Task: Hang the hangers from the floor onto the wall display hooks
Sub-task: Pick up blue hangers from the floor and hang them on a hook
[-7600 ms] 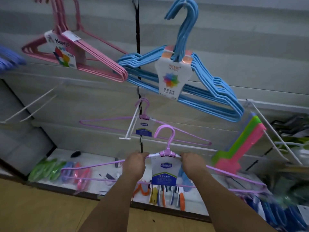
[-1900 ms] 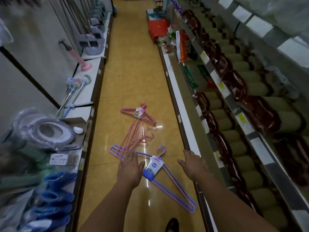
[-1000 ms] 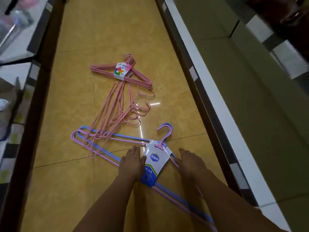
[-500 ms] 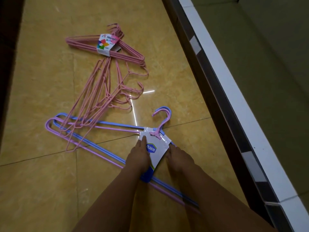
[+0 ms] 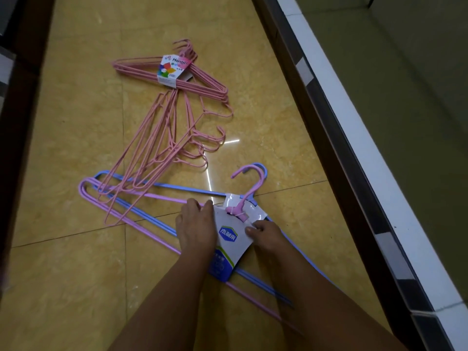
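Hangers gripped on the floor

Purple-and-blue hangers (image 5: 131, 198) lie on the yellow floor (image 5: 76, 274). Left hand (image 5: 195, 228) curls over their shoulder beside the label card (image 5: 233, 234); right hand (image 5: 266, 235) pinches the card's edge. Pink hangers (image 5: 162, 140) lie beyond.

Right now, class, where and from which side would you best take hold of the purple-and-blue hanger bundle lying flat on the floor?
Probably at the neck of the purple-and-blue hanger bundle, by the label card below the hooks, coming from above with a hand on each side. The long thin arms join there, so it should lift level. The left hand and right hand are already there.
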`<action>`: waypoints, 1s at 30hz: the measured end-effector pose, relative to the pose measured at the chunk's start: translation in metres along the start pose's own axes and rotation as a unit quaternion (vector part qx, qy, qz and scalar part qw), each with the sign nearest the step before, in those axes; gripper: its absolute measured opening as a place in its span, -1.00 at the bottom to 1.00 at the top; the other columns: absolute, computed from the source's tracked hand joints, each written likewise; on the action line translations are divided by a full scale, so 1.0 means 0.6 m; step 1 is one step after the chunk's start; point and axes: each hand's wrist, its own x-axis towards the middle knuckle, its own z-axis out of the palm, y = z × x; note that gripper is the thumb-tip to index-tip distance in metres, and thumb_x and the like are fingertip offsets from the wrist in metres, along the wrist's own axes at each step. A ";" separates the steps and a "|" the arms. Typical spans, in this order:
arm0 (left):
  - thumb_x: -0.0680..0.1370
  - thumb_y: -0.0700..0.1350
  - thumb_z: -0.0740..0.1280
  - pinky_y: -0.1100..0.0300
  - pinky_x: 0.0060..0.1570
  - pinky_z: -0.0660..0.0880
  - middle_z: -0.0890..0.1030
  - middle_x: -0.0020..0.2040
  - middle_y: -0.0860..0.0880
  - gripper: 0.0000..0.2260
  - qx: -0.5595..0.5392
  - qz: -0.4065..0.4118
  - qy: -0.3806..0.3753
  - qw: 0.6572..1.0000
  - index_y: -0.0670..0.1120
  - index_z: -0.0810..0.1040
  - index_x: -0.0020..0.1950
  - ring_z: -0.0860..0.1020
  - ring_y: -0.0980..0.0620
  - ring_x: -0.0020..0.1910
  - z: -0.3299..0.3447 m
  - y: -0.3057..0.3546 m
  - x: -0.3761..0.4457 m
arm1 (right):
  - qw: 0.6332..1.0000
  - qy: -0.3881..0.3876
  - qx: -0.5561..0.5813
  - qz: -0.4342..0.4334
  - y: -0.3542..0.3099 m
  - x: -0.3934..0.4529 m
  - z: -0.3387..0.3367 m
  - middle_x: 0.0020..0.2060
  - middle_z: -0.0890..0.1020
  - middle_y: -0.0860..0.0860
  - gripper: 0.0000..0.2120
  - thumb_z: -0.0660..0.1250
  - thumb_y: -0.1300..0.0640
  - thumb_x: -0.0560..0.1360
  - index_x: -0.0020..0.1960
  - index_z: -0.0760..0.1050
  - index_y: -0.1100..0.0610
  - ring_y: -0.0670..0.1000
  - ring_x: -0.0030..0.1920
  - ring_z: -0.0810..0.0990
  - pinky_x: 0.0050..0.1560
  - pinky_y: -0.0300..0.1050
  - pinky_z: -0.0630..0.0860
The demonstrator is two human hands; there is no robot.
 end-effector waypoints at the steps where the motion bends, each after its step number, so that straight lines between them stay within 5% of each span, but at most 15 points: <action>1: 0.59 -0.09 0.18 0.01 0.23 0.29 0.38 0.25 -0.12 -0.68 0.061 0.033 0.009 0.998 0.00 0.42 0.35 0.36 -0.13 0.25 -0.004 -0.002 0.005 | 0.999 -0.017 -0.026 -0.013 -0.003 -0.003 -0.007 -0.38 0.37 0.01 -0.71 0.32 0.16 0.55 -0.33 0.37 0.14 -0.09 -0.35 0.36 -0.32 -0.20 0.25; 4: 0.60 -0.10 0.13 -0.10 0.46 -0.03 0.29 0.44 -0.09 -0.70 0.146 0.079 -0.060 0.984 0.03 0.43 0.33 0.19 -0.08 0.46 -0.022 0.001 0.018 | 0.990 -0.086 -0.110 -0.010 -0.026 -0.015 -0.025 -0.40 0.29 -0.03 -0.62 0.33 0.17 0.53 -0.39 0.24 0.07 -0.13 -0.39 0.29 -0.36 -0.24 0.23; 6: 0.60 -0.13 0.10 -0.11 0.47 -0.07 0.46 0.30 -0.04 -0.73 0.184 0.108 -0.107 0.971 0.01 0.46 0.26 0.36 -0.04 0.36 -0.039 0.005 0.020 | 0.981 -0.128 -0.147 0.010 -0.043 -0.026 -0.034 -0.40 0.36 -0.01 -0.64 0.33 0.18 0.52 -0.38 0.28 0.08 -0.10 -0.39 0.36 -0.34 -0.22 0.32; 13: 0.60 -0.16 0.10 0.07 0.39 0.16 0.58 0.16 -0.04 -0.76 0.231 0.154 -0.165 0.946 -0.03 0.49 0.19 0.52 -0.06 0.20 -0.120 0.004 -0.021 | 0.939 -0.187 -0.290 0.003 -0.110 -0.101 -0.045 -0.29 0.46 0.07 -0.69 0.31 0.22 0.54 -0.33 0.30 0.10 -0.02 -0.38 0.49 -0.29 -0.13 0.43; 20: 0.63 -0.18 0.11 0.10 0.11 0.40 0.57 0.16 -0.07 -0.76 0.255 0.146 -0.184 0.938 -0.07 0.47 0.23 0.53 -0.10 0.18 -0.267 0.029 -0.108 | 0.907 -0.173 -0.383 -0.013 -0.192 -0.230 -0.078 -0.17 0.42 0.08 -0.66 0.33 0.13 0.53 -0.34 0.25 0.06 0.02 -0.09 0.39 -0.17 -0.18 0.29; 25: 0.61 -0.17 0.16 0.12 0.03 0.44 0.57 0.16 -0.05 -0.78 0.240 0.104 -0.225 0.938 -0.05 0.49 0.22 0.55 -0.07 0.15 -0.379 0.026 -0.158 | 0.905 -0.172 -0.390 -0.021 -0.268 -0.332 -0.093 -0.32 0.32 -0.01 -0.66 0.30 0.13 0.55 -0.33 0.23 0.04 0.03 -0.10 0.36 -0.23 -0.15 0.26; 28: 0.60 -0.17 0.15 0.10 0.03 0.45 0.56 0.18 -0.05 -0.78 0.210 0.082 -0.216 0.950 -0.06 0.47 0.22 0.54 -0.09 0.17 -0.459 0.026 -0.188 | 0.907 -0.141 -0.396 -0.028 -0.328 -0.396 -0.109 -0.08 0.52 0.13 -0.79 0.26 0.14 0.55 -0.25 0.36 0.06 0.12 0.04 0.50 -0.13 -0.17 0.23; 30: 0.60 -0.19 0.15 0.09 0.02 0.45 0.55 0.17 -0.06 -0.78 0.189 0.064 -0.203 0.959 -0.06 0.45 0.22 0.53 -0.09 0.18 -0.525 0.028 -0.204 | 0.909 -0.102 -0.402 -0.045 -0.378 -0.442 -0.127 0.00 0.54 0.16 -0.68 0.22 0.15 0.56 -0.33 0.22 0.04 0.17 0.15 0.51 -0.14 -0.16 0.22</action>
